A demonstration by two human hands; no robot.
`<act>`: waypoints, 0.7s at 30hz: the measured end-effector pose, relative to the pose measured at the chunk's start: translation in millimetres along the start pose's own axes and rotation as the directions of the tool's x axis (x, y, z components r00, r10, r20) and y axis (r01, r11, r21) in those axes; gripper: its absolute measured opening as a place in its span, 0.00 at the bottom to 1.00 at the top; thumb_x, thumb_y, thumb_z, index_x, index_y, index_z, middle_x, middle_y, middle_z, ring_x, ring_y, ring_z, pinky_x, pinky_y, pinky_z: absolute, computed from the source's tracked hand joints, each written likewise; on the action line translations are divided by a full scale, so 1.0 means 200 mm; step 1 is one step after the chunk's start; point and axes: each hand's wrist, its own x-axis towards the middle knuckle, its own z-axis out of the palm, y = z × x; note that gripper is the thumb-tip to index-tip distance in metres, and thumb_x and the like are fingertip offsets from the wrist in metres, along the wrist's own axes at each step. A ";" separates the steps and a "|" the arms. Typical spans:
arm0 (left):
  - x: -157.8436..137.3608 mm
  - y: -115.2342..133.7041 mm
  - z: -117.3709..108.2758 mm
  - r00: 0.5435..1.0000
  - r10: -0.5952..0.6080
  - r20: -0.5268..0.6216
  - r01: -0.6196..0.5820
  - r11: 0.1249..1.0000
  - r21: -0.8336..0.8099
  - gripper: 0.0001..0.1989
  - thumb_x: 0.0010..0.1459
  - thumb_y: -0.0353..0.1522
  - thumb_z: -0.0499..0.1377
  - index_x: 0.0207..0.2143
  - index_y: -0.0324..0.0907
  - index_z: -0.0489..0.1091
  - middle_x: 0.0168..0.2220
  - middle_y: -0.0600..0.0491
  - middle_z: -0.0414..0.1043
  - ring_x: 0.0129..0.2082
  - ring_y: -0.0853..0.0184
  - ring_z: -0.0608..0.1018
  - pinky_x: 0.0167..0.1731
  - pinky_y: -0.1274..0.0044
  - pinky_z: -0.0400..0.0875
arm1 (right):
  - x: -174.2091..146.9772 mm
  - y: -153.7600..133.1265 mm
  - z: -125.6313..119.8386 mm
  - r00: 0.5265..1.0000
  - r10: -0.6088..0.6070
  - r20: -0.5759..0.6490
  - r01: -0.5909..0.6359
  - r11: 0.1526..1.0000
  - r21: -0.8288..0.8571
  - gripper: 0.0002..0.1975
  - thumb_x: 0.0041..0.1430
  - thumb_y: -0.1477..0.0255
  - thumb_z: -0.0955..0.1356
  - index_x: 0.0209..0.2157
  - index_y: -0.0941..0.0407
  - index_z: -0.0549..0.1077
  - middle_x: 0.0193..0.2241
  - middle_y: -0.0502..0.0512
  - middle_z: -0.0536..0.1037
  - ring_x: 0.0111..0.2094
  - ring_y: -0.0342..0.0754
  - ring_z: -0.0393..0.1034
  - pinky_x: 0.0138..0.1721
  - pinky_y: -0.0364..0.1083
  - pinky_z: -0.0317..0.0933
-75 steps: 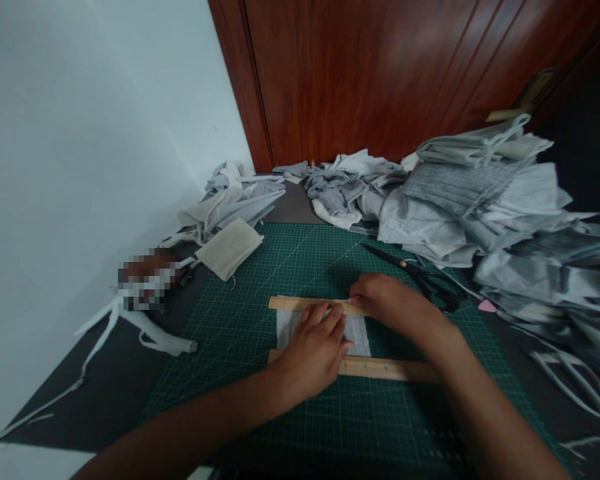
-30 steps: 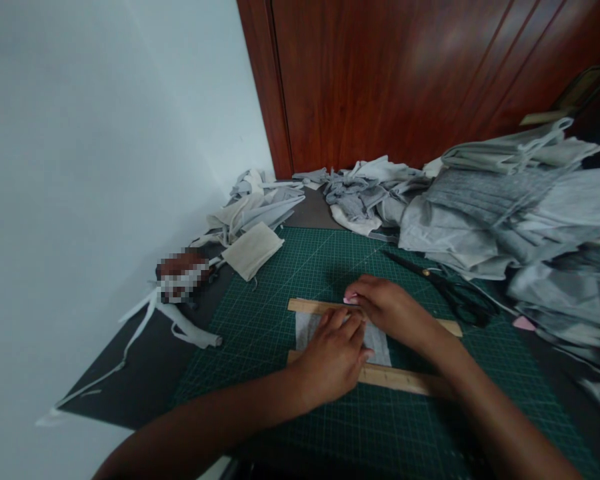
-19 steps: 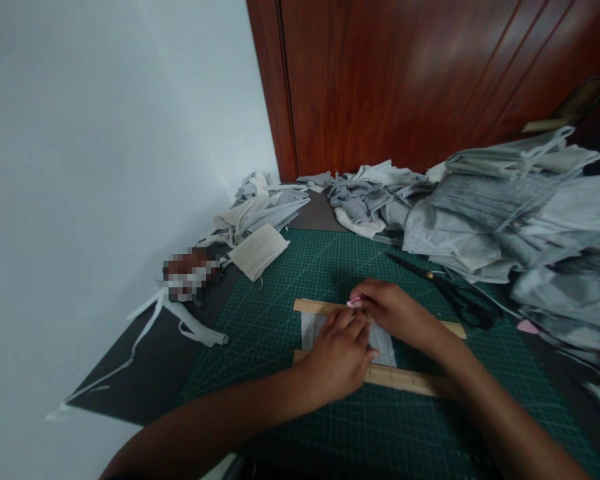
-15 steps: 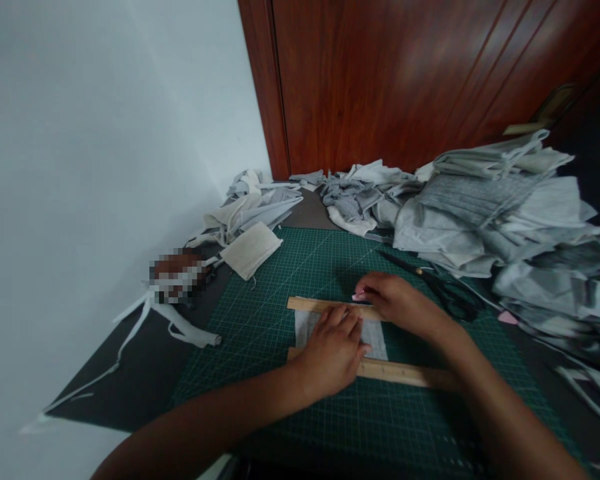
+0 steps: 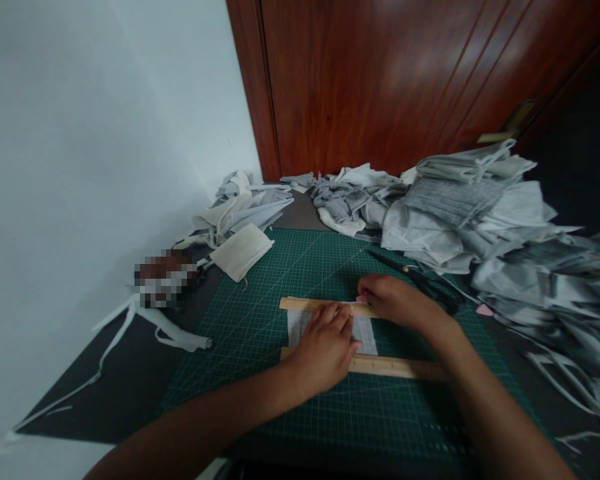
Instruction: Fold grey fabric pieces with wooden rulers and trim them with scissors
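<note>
My left hand [image 5: 324, 347] lies flat with its fingers extended over a small grey cloth piece [image 5: 366, 335], fingertips on the upper wooden ruler [image 5: 295, 305]. A second wooden ruler [image 5: 400, 367] runs along the cloth's near edge, partly under my left hand. My right hand [image 5: 393, 301] is closed in a pinch on a small pink piece of tailor's chalk [image 5: 362, 299] at the far edge of the upper ruler. The fingers hide most of the chalk. All of this rests on a green cutting mat [image 5: 250, 320].
Black scissors [image 5: 406, 269] lie right of my right hand, beside another pink chalk piece [image 5: 485, 310]. Grey cloth heaps [image 5: 445, 213] fill the back right. A folded cream cloth [image 5: 243, 252] and fabric strips [image 5: 180, 337] lie at left, near the white wall [image 5: 80, 167].
My right hand has lowered the chalk from just above the upper ruler to its far edge. My left hand stays on the cloth. The view has shifted slightly to the right.
</note>
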 end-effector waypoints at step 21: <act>0.00 0.00 0.01 1.000 -0.003 -0.009 0.003 1.000 -0.004 0.24 0.72 0.39 0.53 0.62 0.33 0.67 0.64 0.42 0.67 0.65 0.51 0.65 0.65 0.60 0.62 | -0.01 -0.09 0.02 0.996 -0.091 -0.002 0.089 0.977 -0.192 0.08 0.70 0.76 0.65 0.37 0.57 0.75 0.37 0.56 0.80 0.38 0.49 0.74 0.37 0.44 0.55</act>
